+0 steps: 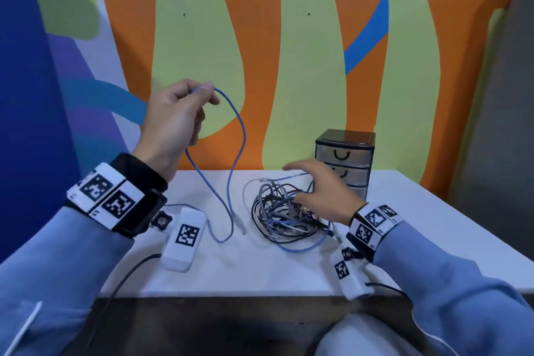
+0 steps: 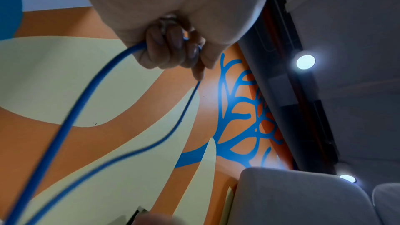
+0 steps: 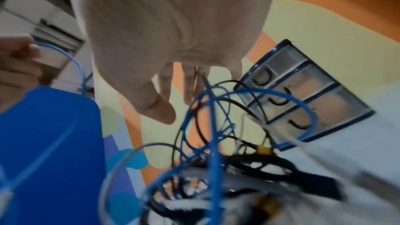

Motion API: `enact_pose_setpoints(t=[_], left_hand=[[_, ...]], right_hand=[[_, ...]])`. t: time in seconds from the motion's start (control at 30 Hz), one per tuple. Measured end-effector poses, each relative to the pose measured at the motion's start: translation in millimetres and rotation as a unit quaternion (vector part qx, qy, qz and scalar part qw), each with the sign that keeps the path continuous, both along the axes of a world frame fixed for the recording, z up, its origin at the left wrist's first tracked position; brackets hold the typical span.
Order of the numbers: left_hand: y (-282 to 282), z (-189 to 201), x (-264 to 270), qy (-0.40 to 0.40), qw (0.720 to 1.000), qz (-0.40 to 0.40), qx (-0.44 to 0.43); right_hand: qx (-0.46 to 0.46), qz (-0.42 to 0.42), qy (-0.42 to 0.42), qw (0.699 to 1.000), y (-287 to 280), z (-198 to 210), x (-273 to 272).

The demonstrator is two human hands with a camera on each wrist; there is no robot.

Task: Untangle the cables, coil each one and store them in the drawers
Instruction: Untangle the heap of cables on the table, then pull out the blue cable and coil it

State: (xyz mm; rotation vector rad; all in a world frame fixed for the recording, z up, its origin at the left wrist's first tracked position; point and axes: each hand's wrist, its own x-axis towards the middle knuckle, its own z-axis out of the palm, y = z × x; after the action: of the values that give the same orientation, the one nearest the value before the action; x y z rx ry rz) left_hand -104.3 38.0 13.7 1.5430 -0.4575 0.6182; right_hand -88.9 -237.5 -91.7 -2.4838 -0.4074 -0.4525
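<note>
My left hand (image 1: 185, 101) is raised above the table and grips a blue cable (image 1: 239, 130), whose two strands hang down to the tabletop. In the left wrist view the fingers (image 2: 171, 49) curl round the blue cable (image 2: 86, 102). A tangle of black, grey and blue cables (image 1: 284, 214) lies on the white table (image 1: 260, 266). My right hand (image 1: 318, 191) hovers over the tangle with fingers spread, and holds nothing. In the right wrist view the straight fingers (image 3: 164, 90) hang above the tangle (image 3: 216, 151). A small drawer unit (image 1: 345, 162) stands behind it, drawers closed.
The drawer unit (image 3: 303, 91) has three drawers with dark handles. A painted wall (image 1: 260, 52) rises right behind the table. One clear plug end of the blue cable (image 1: 241, 225) lies left of the tangle. The table's front edge (image 1: 231, 295) is near my body.
</note>
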Motion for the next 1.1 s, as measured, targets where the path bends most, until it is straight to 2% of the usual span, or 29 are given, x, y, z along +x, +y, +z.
enact_pose_setpoints(t=[0.13,0.2,0.3,0.4,0.5,0.57,0.67,0.77,0.83,0.93,0.97,1.03,1.1], left_hand=[[-6.7,-2.2,-11.7,0.003,0.996,-0.050,0.070],[-10.0,-1.7,-18.8,-0.004,0.991,-0.066,0.113],[-9.6,-1.7,-28.7,-0.046,0.985,-0.065,0.155],[-0.7,-5.6,-30.7,-0.120,0.973,0.033,0.195],[10.5,-20.4,-18.6,-0.108,0.958,0.153,0.215],[12.8,-36.6,-10.3,-0.085,0.940,0.210,0.256],[5.3,-67.3,-7.6,-0.055,0.898,0.204,0.385],[-9.7,-90.0,-12.6,-0.017,0.880,0.160,0.446],[-16.0,-93.4,-14.1,-0.015,0.895,0.149,0.420],[-18.1,-90.1,-14.5,-0.032,0.942,0.137,0.304],[-18.3,-89.6,-15.2,-0.034,0.949,0.143,0.277],[-21.3,-92.2,-20.4,-0.032,0.949,0.156,0.272],[-26.1,-98.9,-28.8,-0.025,0.939,0.150,0.308]], right_hand=[[0.107,0.110,0.010,0.988,25.1,29.9,-22.0],[0.188,0.166,0.026,0.968,41.0,39.5,-28.9],[0.327,0.193,0.055,0.923,56.9,40.7,-33.7],[0.437,0.222,0.117,0.864,58.0,36.5,-40.5],[0.499,0.241,0.177,0.813,54.6,35.0,-45.1],[0.524,0.258,0.178,0.792,54.9,35.3,-48.1],[0.531,0.268,0.157,0.788,58.5,33.3,-51.7],[0.500,0.259,0.134,0.815,62.3,25.0,-52.5],[0.480,0.273,0.135,0.823,62.4,19.9,-56.6],[0.493,0.289,0.169,0.803,58.8,18.6,-66.1],[0.508,0.286,0.175,0.793,57.0,18.9,-68.8],[0.529,0.278,0.168,0.784,54.6,19.6,-74.4],[0.542,0.269,0.144,0.783,55.1,18.2,-78.1]])
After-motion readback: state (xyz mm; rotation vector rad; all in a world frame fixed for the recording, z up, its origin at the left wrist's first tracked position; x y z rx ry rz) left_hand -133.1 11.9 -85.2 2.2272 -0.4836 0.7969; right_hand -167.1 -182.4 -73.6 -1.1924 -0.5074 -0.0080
